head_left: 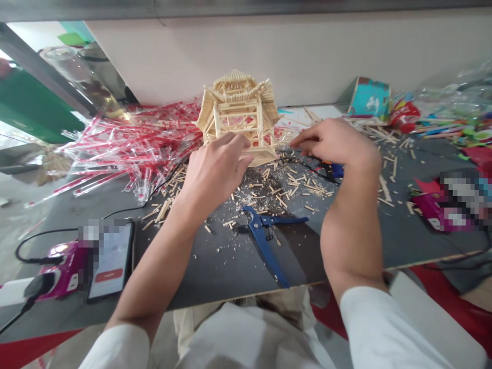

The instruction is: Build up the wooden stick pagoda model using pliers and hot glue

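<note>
A small pavilion model point(239, 110) built of thin wooden sticks stands at the back middle of the dark table point(226, 266). My left hand point(215, 171) rests against the model's front base, its fingers curled onto the lower edge. My right hand point(334, 143) hovers just right of the model with fingers pinched together; what they hold is too small to make out. A blue-handled tool point(337, 170) lies partly under that hand. Cut stick pieces point(288, 187) and sawdust are scattered between both hands.
Blue cutting pliers point(269, 241) lie near the front edge. A pile of red-and-clear wrappers point(130, 146) fills the back left. A phone point(111, 259) and a purple device point(63, 269) sit front left with a cable. A teal box point(369, 97) and colourful clutter point(453, 128) occupy the right.
</note>
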A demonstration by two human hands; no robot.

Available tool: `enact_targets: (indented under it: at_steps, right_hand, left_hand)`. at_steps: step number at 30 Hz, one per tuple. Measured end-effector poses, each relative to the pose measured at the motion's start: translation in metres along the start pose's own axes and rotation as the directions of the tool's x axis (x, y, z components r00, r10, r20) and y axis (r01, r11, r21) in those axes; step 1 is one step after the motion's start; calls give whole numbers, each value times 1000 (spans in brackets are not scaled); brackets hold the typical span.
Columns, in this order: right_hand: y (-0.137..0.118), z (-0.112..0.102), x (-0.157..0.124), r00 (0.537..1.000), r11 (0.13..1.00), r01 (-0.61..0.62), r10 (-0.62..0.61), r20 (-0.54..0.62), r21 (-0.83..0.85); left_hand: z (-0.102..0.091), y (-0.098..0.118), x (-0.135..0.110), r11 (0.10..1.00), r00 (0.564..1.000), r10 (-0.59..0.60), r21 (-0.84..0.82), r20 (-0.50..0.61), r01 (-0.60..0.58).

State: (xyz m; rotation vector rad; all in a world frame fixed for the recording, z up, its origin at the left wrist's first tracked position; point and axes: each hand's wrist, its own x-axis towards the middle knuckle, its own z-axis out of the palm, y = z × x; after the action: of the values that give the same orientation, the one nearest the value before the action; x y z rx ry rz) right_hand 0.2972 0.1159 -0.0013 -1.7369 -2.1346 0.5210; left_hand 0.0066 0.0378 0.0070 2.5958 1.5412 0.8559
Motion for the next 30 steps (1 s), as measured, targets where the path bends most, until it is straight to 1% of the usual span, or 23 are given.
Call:
enact_targets:
  at_steps: [3,6,8,12,14,15,16,18,19,20,22,24,25,27,30]
  right_hand:
    - [3,9,7,1000,996,21,-19,-25,83]
    - [5,16,10,997,982,23,-9,-73,190]
    - [7,19,11,997,968,24,-5,-79,250]
    - [10,17,8,997,940,-40,62,-55,339]
    - [11,16,5,996,947,-86,90,2,309]
    - [10,16,4,996,962,-92,87,34,259]
    - [10,17,2,996,978,-82,73,51,191]
    - [9,24,-1,999,996,-23,19,44,83]
    - [9,30,-4,1000,997,8,-10,30,83]
    - [8,37,-7,999,991,26,-28,16,133]
    - [5,53,-15,999,942,37,-44,15,333]
    - [2,69,-25,998,841,23,-51,37,541]
    - [0,76,-31,998,785,18,-49,33,619]
    - [-2,89,-40,999,696,19,-36,9,718]
    - [-4,103,-48,998,625,56,-36,-43,779]
  left_hand:
    - [6,2,-2,996,1000,-20,85,20,18]
    - [10,2,-4,982,998,-56,181,-10,57]
    - [9,2,-6,970,998,-60,234,-23,63]
    - [6,1,-14,952,999,-41,305,7,37]
    - [6,-2,-22,945,999,-30,328,12,24]
    - [7,-4,-27,943,1000,-25,332,4,22]
    - [8,-6,-33,944,1000,-19,329,-4,19]
    - [9,-11,-45,952,1000,-6,307,-28,15]
    - [10,-14,-50,954,999,4,301,-40,8]
    - [10,-17,-55,953,999,20,304,-47,-5]
    - [11,-21,-64,947,997,52,320,-50,-34]
    - [13,-24,-72,942,995,81,331,-57,-58]
    - [15,-26,-76,941,993,97,332,-71,-68]
    - [19,-31,-86,940,986,126,332,-109,-83]
    - [29,-42,-107,951,977,142,295,-157,-91]
